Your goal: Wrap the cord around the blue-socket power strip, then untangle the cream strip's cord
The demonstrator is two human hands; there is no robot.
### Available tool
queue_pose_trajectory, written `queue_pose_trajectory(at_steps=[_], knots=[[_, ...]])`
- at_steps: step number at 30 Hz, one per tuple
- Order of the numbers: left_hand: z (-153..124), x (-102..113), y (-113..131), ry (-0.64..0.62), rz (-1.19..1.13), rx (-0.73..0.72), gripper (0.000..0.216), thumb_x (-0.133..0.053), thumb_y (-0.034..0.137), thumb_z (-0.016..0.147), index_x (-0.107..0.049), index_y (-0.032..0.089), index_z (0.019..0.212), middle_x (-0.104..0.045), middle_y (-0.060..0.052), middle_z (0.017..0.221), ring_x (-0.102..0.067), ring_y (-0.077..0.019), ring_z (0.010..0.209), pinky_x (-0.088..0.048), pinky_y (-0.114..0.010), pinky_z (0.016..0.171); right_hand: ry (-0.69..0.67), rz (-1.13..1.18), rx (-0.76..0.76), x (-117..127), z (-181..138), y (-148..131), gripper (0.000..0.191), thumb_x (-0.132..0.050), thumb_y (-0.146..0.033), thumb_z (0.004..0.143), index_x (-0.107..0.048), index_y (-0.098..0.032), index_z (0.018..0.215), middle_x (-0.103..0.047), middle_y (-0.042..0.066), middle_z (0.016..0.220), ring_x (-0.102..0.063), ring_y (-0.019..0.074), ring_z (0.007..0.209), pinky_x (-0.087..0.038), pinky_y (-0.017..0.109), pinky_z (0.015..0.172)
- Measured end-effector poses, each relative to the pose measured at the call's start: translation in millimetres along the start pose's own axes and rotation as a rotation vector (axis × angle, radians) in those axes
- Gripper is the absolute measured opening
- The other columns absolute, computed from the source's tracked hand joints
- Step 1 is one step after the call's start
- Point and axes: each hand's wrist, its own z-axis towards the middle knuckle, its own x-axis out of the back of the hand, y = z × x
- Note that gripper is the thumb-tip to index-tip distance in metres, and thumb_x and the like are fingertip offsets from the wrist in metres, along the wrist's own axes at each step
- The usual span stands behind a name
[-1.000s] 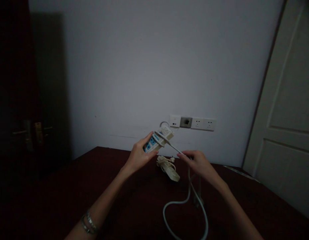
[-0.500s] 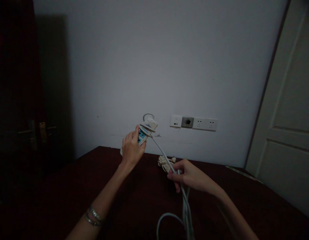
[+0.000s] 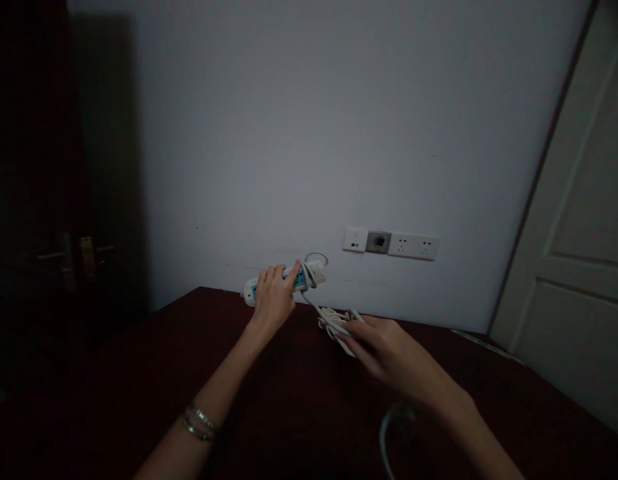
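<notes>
Wht/blue pwr strip (image 3: 301, 280) tilted; gry cord (image 3: 315, 306) looped rnd R end.

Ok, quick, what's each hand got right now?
Left hand: closed, holding the power strip.
Right hand: closed, holding the grey cord between thumb and fingers.

A broad, flat, dark red-brown surface (image 3: 279, 420) stretches beneath the right hand's fingers (image 3: 361, 328) and to both sides. Directly on it, just beyond those fingers and partly hidden by them, lies a cream-coloured, elongated power strip (image 3: 347, 346) wrapped in cream cord (image 3: 331, 312). Well to their right, a thin pale band (image 3: 486, 345) runs along the far edge.
</notes>
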Motion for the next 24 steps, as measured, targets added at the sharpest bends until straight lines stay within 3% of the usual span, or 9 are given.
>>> queue_pose_trajectory(at_steps=[5,11,15,20,24], knots=[[-10.0,1.6,30.6,-0.142,-0.111,-0.278,0.074,-0.053,0.002,0.067,-0.037,0.024,0.136,-0.053,-0.011,0.113,-0.047,-0.0259,0.102,-0.034,-0.041,0.088,0.224,-0.131,0.044,26.5,-10.8,33.2,0.029,-0.045,-0.033,0.089,-0.070,-0.019,0.089,-0.060,0.007,0.067,-0.052,0.0134,0.054,-0.037,0.025,0.051],[-19.5,22.5,63.5,-0.269,-0.304,-0.622,0.072,-0.054,0.005,0.069,-0.036,0.026,0.136,-0.053,-0.009,0.116,-0.046,-0.0248,0.105,-0.034,-0.039,0.091,0.427,-0.088,-0.046,57.3,-26.2,59.8,0.020,-0.061,-0.038,0.079,-0.072,-0.021,0.078,-0.063,0.003,0.061,-0.052,0.0116,0.050,-0.039,0.024,0.050],[-17.7,43.1,66.5,-0.321,-0.442,-0.720,0.068,-0.051,0.009,0.072,-0.036,0.026,0.136,-0.053,-0.009,0.121,-0.046,-0.0252,0.108,-0.034,-0.041,0.092,0.452,0.024,-0.104,65.4,-32.4,72.3,0.020,-0.067,-0.041,0.074,-0.071,-0.021,0.073,-0.068,0.003,0.068,-0.059,0.0142,0.057,-0.044,0.025,0.056],[-19.1,64.5,70.3,-0.386,-0.584,-0.770,0.066,-0.052,0.008,0.070,-0.041,0.028,0.131,-0.055,-0.005,0.119,-0.047,-0.0231,0.109,-0.030,-0.042,0.098,0.392,0.158,-0.192,53.8,-27.8,79.9,0.023,-0.068,-0.042,0.073,-0.071,-0.020,0.071,-0.070,0.004,0.073,-0.063,0.0175,0.064,-0.047,0.028,0.061],[-20.5,69.7,71.7,-0.389,-0.681,-0.749,0.062,-0.052,0.008,0.071,-0.043,0.026,0.129,-0.055,-0.006,0.121,-0.047,-0.0223,0.112,-0.030,-0.042,0.099,0.361,0.241,-0.267,45.8,-24.3,81.8,0.026,-0.066,-0.043,0.073,-0.072,-0.018,0.073,-0.071,0.005,0.075,-0.064,0.0187,0.068,-0.048,0.029,0.064]])
